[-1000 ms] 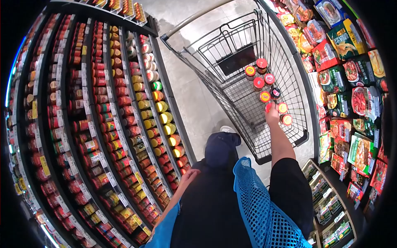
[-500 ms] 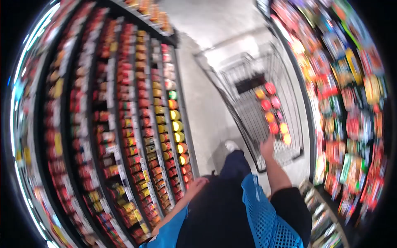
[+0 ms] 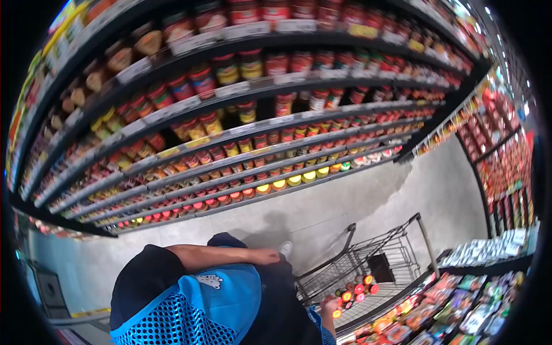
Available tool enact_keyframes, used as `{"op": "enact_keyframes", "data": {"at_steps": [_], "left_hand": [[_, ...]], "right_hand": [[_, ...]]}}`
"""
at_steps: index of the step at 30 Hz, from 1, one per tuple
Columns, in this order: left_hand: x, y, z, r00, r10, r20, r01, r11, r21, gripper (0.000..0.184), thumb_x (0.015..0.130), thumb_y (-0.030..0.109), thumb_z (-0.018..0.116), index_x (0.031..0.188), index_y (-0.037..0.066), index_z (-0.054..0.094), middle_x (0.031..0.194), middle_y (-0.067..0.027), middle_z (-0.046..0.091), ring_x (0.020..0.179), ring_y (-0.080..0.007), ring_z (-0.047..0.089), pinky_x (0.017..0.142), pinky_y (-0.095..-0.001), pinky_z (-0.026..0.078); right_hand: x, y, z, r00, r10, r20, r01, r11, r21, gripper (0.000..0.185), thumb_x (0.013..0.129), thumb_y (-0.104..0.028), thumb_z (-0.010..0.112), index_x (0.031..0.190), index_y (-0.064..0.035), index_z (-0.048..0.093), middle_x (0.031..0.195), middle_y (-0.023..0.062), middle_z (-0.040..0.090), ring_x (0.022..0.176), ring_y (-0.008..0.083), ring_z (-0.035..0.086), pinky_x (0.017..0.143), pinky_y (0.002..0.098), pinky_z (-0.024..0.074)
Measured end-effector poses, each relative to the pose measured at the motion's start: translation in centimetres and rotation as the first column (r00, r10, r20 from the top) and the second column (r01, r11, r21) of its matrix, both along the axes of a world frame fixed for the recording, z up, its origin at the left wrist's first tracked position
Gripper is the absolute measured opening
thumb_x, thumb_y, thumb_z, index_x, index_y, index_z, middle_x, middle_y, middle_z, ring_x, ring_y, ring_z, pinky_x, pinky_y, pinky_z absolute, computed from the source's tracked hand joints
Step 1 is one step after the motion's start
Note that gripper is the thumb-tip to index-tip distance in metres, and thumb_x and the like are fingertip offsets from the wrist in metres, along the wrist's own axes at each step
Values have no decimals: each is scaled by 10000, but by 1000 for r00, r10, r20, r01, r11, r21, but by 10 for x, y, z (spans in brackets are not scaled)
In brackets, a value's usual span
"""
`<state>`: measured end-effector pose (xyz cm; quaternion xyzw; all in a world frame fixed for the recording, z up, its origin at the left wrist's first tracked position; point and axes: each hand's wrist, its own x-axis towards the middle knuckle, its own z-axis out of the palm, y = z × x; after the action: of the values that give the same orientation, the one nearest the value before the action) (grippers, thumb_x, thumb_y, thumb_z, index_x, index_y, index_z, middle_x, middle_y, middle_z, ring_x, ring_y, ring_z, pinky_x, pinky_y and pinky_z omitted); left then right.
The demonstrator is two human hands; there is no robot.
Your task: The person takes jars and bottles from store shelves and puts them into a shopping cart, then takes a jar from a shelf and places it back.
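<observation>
My left hand (image 3: 265, 256) hangs in front of my dark trousers with its fingers curled, and nothing shows in it. My right hand (image 3: 329, 305) is closed at the near end of a wire shopping cart (image 3: 339, 256), apparently around its rim; the fingers are small and partly hidden. Inside the cart, just beyond that hand, lie several jars (image 3: 360, 288) with red and yellow-orange lids. A dark panel (image 3: 381, 268) sits toward the cart's far end.
Long shelves of jars (image 3: 247, 63) curve across the left and top. Grey floor (image 3: 322, 213) runs between them and the cart. Packaged goods (image 3: 443, 305) fill a display at lower right, close to the cart's side. More stocked shelves (image 3: 500, 155) stand farther right.
My view has swung left, so the jar shelves now stretch across the top and the cart appears lower right. My right hand stays by the cart; my left arm now crosses before my body.
</observation>
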<state>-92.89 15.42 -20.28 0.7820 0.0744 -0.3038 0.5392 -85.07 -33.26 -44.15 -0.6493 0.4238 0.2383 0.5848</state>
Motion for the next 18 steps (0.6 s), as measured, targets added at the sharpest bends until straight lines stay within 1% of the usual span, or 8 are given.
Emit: {"op": "enact_keyframes", "data": {"at_steps": [3, 5, 7, 9, 10, 13, 14, 18], "left_hand": [[-40, 27, 15, 994, 99, 38, -100, 995, 17, 347, 947, 340, 547, 1103, 52, 661, 1060, -105, 691, 980, -214, 643, 867, -337, 491], [-77, 55, 24, 988, 128, 87, -129, 992, 2, 345, 944, 342, 553, 1100, 55, 663, 1077, -102, 686, 988, -212, 640, 877, -338, 490], [-121, 79, -19, 972, 174, 155, -175, 985, -11, 338, 943, 341, 556, 1090, 56, 665, 1072, -103, 686, 992, -211, 641, 877, -337, 491], [-172, 103, -41, 954, 228, 196, -228, 973, -24, 323, 937, 325, 550, 1059, 52, 671, 1043, -115, 688, 977, -219, 645, 863, -343, 493], [-198, 113, -41, 942, 267, 205, -265, 963, -38, 312, 931, 309, 544, 1034, 46, 676, 1016, -126, 690, 960, -228, 648, 849, -349, 495], [-269, 139, -36, 948, 314, 53, -315, 949, 21, 304, 924, 295, 543, 1016, 43, 685, 990, -131, 695, 949, -228, 656, 841, -348, 499], [-285, 144, -34, 946, 323, -27, -321, 945, 59, 305, 924, 296, 546, 1019, 43, 687, 990, -127, 696, 952, -223, 658, 845, -345, 500], [-349, 167, -41, 881, 472, -26, -473, 877, -88, 300, 918, 297, 560, 1011, 46, 695, 990, -112, 700, 950, -215, 660, 859, -331, 502]], "right_hand": [[37, 33, 0, 940, -338, -30, 340, 936, 94, 696, 947, -666, 357, 1226, -69, 579, 1070, 180, 627, 811, 306, 643, 623, 465, 523], [25, 108, 72, 933, 148, 327, -16, 927, -374, 871, 912, -695, 397, 1360, 51, 444, 1330, 277, 530, 1205, 400, 540, 1004, 456, 433], [11, 157, 113, 863, 485, -141, -413, 515, -751, 907, 896, -659, 475, 1340, 128, 396, 1328, 319, 513, 1205, 423, 543, 985, 432, 462], [-16, 181, 110, 904, 426, -25, -272, 530, -803, 879, 892, -591, 542, 1383, 109, 335, 1292, 343, 523, 1175, 429, 558, 981, 457, 465], [-32, 175, 118, 862, 507, -8, -389, 652, -650, 896, 865, -439, 642, 1444, 97, 217, 1471, 346, 316, 1313, 447, 425, 1090, 464, 377], [-92, 213, 168, 817, 505, -279, -539, 495, -682, 925, 833, -361, 679, 1463, 94, 177, 1474, 344, 315, 1369, 426, 356, 1149, 430, 295], [-96, 158, 62, 807, 502, -311, -418, 115, -901, 941, 795, -281, 699, 1471, 95, 161, 1499, 301, 318, 1413, 398, 298, 1178, 394, 230], [-148, 174, 114, 660, 714, -232, -594, 307, -744, 839, 815, -340, 667, 1395, 143, 301, 1403, 337, 405, 1315, 402, 424, 1139, 401, 295]]}}
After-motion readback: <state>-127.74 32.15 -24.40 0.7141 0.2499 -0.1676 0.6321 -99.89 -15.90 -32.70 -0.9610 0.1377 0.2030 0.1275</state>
